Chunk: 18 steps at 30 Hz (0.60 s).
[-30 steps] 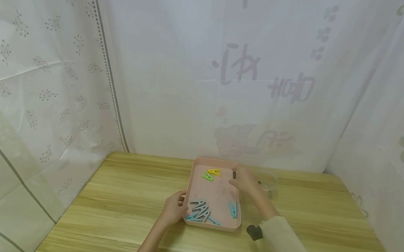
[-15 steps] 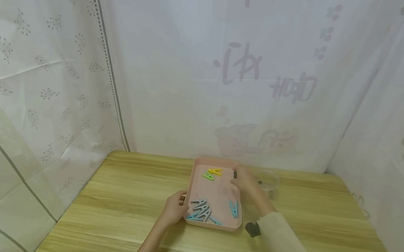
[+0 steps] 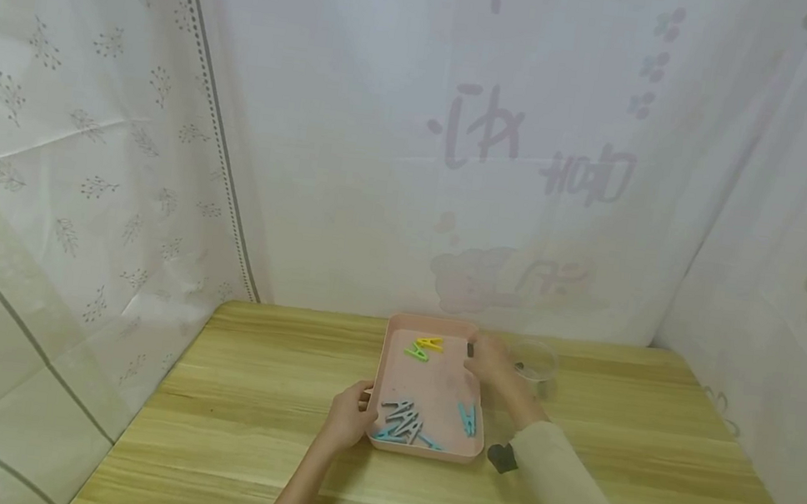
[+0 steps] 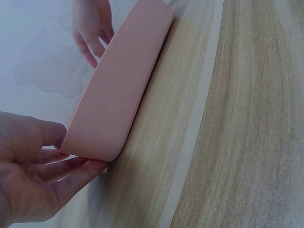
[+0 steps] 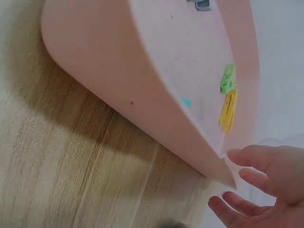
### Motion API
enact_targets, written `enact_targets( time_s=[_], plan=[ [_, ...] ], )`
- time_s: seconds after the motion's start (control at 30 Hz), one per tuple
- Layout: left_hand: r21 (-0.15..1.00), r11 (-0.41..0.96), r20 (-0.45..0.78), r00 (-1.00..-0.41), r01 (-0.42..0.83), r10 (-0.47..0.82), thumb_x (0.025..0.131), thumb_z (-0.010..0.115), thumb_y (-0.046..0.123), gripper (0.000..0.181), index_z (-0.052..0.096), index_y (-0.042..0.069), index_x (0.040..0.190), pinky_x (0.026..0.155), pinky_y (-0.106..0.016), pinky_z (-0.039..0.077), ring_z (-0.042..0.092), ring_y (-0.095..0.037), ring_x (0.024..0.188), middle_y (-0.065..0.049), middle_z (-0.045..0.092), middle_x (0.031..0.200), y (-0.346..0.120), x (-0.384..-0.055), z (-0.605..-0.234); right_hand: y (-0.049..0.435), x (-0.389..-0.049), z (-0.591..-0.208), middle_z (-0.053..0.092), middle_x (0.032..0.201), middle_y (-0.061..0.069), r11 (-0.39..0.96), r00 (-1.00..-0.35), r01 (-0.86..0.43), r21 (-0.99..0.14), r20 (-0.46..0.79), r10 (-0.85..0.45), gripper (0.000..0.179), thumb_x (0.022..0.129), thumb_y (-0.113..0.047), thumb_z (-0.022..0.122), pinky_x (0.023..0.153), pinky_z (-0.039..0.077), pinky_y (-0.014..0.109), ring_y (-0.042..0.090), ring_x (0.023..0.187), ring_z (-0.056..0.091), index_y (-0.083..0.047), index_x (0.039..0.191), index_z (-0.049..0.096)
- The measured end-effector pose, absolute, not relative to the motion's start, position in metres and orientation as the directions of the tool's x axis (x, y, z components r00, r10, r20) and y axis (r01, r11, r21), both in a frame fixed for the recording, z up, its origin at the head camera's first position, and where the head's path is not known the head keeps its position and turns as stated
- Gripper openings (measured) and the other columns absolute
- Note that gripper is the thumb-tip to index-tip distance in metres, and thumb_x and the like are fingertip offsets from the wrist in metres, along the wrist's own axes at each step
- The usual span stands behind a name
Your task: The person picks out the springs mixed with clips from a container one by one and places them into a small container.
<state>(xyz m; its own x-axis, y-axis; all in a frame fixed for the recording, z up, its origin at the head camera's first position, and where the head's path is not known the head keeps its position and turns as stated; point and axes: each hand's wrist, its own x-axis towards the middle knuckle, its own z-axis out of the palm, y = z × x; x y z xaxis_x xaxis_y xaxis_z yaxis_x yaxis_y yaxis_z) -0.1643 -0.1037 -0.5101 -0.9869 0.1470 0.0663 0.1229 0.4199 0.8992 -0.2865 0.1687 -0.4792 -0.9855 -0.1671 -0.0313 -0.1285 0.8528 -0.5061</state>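
Observation:
A pink rectangular tray lies on the wooden table. My left hand holds its near left side, thumb at the rim and fingers low against the wall in the left wrist view. At the far right corner is my right hand, thumb on the rim and fingers around the outside. Inside the tray are a yellow clothespin and a green clothespin. A heap of grey and blue clothespins fills the near left corner, and light-blue clothespins lie near right. A small dark patch shows by my right fingertips; its nature is unclear.
A clear round container stands right of the tray, partly behind my right hand. White printed curtains hang behind the table and at both sides.
Both hands stay at the tray and the clothespins keep their places. My right forearm and sleeve have shifted slightly left and up. The whole view has drifted slightly.

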Motion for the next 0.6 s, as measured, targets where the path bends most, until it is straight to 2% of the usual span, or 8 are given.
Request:
enact_targets(
  time_s=[0.07,0.17,0.6],
  plan=[
    [0.900,0.419,0.066,-0.987,0.123,0.148,0.090,0.057,-0.006,0.046,0.051,-0.012,0.136,0.079,-0.046,0.059,0.064,-0.043,0.106,-0.028,0.064,0.114,-0.1034,-0.1642,-0.5105,0.1683,-0.2858,-0.4796,0.060,0.131,0.028,0.857,-0.987,-0.122,-0.501,-0.031,-0.158,0.048,0.090,-0.005,0.068,0.097,0.052,0.052,0.044,0.119,0.058,0.009,0.134,0.053],
    [0.900,0.419,0.064,-0.988,0.119,0.144,0.091,0.057,-0.006,0.045,0.052,-0.012,0.135,0.080,-0.047,0.059,0.064,-0.043,0.106,-0.028,0.064,0.114,-0.1028,-0.1639,-0.5104,0.1678,-0.2857,-0.4806,0.057,0.134,0.029,0.858,-0.988,-0.110,-0.501,-0.036,-0.148,0.050,0.091,-0.005,0.067,0.102,0.048,0.055,0.046,0.124,0.054,0.009,0.136,0.051],
    [0.896,0.426,0.068,-0.987,0.123,0.143,0.090,0.057,-0.006,0.047,0.051,-0.012,0.136,0.076,-0.042,0.059,0.065,-0.041,0.105,-0.028,0.064,0.113,-0.1022,-0.1658,-0.5105,0.1654,-0.2932,-0.4864,0.047,0.145,0.029,0.838,-0.993,-0.051,-0.543,-0.065,-0.103,0.057,0.093,-0.003,0.064,0.108,0.041,0.058,0.048,0.133,0.045,0.008,0.144,0.043]
  ],
)
